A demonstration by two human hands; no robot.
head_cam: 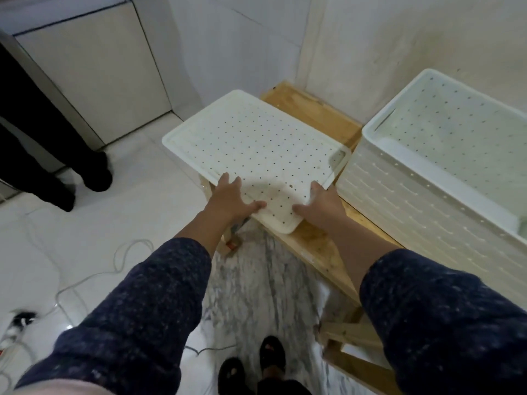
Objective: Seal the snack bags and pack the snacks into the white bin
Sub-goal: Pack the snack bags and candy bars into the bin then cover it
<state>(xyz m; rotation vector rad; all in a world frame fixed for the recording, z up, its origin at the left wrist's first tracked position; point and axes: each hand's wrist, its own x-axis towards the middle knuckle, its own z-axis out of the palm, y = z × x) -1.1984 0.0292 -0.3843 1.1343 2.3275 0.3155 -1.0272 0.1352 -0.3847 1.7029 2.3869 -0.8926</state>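
A white perforated lid lies flat on a wooden table, its near corner jutting past the table edge. My left hand grips the lid's near left edge, thumb on top. My right hand grips the near right edge the same way. To the right stands the white bin, open on top, with perforated walls; the part of its inside that shows holds nothing. No snack bags are in view.
A tiled wall rises behind the table. Another person's dark-clad legs stand at the left on the white floor. White cables and a power strip lie at lower left. My feet stand on a marbled floor strip.
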